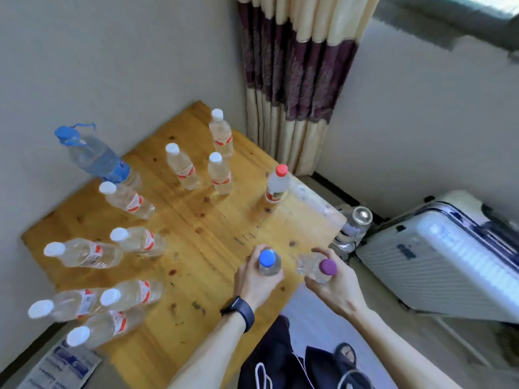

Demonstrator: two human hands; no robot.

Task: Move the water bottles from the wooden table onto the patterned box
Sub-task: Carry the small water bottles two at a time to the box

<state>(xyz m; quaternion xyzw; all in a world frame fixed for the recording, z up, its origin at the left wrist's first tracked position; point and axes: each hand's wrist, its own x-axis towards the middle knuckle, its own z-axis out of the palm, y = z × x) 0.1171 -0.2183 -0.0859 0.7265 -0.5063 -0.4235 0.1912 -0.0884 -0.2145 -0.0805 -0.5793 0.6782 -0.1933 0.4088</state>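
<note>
Several clear water bottles stand on the wooden table (196, 220). Most have white caps and red labels; one is a large blue-capped bottle (92, 155) at the back left, and a red-capped bottle (276, 183) stands near the right edge. My left hand (254, 279) grips a small blue-capped bottle (268, 262) near the table's front right corner. Beside it, at the table's edge, my right hand (334, 287) grips a purple-capped bottle (317, 268). The patterned box is only partly in view at the bottom left (60, 369).
A pale hard-shell suitcase (438, 259) stands on the floor to the right. A glass jar (355, 226) sits between the table and the suitcase. A striped curtain (295, 80) hangs in the corner behind the table. Walls close off the left and back.
</note>
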